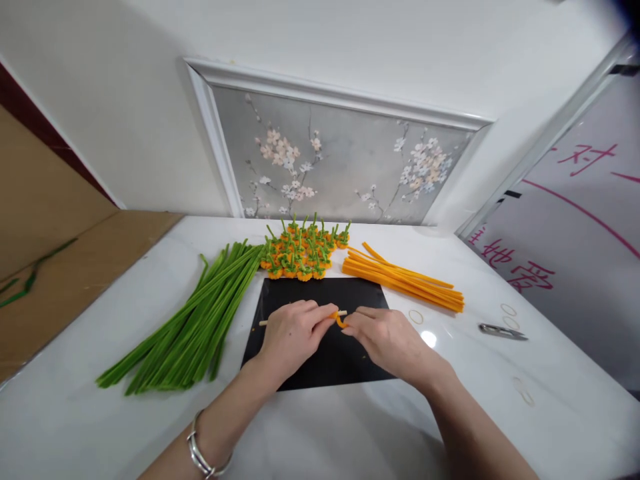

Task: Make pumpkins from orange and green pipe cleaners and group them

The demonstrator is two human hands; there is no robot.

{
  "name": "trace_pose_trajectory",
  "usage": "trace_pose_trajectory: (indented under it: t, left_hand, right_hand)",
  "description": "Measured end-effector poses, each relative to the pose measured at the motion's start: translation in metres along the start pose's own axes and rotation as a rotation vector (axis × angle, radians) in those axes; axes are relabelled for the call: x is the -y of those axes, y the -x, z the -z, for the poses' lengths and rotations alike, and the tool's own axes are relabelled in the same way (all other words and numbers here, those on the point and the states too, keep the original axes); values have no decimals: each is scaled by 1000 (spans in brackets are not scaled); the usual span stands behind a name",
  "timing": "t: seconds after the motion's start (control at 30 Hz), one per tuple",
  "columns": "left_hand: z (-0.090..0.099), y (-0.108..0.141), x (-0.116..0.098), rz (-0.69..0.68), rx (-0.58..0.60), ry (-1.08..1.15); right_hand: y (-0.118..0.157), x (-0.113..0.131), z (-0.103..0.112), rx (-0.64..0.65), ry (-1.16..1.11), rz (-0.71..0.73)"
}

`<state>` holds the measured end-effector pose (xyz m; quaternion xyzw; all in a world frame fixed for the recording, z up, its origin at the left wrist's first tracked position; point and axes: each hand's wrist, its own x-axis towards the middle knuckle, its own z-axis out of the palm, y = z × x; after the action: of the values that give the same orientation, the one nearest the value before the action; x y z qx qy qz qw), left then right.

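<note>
Over the black mat (320,367), my left hand (299,328) is closed around a thin wooden stick (263,323), whose ends show on both sides of the fingers. An orange pipe cleaner (341,321) curves from the stick's right end to my right hand (385,337), whose fingertips pinch it. Behind the mat stand several small orange pumpkin-like pieces (303,272) with green stems. A bundle of green pipe cleaners (190,333) lies left of the mat, and orange pipe cleaners (405,280) lie at its upper right.
Small metal snips (503,332) lie on the white table (450,413) at the right, near several pale rubber bands (415,317). Brown cardboard (75,267) borders the table's left side. A framed floral panel (345,160) is behind, and a whiteboard (565,220) stands at the right.
</note>
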<state>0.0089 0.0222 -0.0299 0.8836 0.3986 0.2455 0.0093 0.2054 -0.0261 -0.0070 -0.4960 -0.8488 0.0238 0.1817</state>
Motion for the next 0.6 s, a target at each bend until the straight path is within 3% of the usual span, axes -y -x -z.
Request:
trace_pose_trajectory:
  t: [0.23, 0.6]
  left_hand:
    - [2, -1, -5, -97, -26, 44]
    - [3, -2, -11, -158, -82, 118]
  right_hand:
    - [-4, -6, -3, -215, -234, -92]
    - [-6, -14, -4, -238, -333, -235]
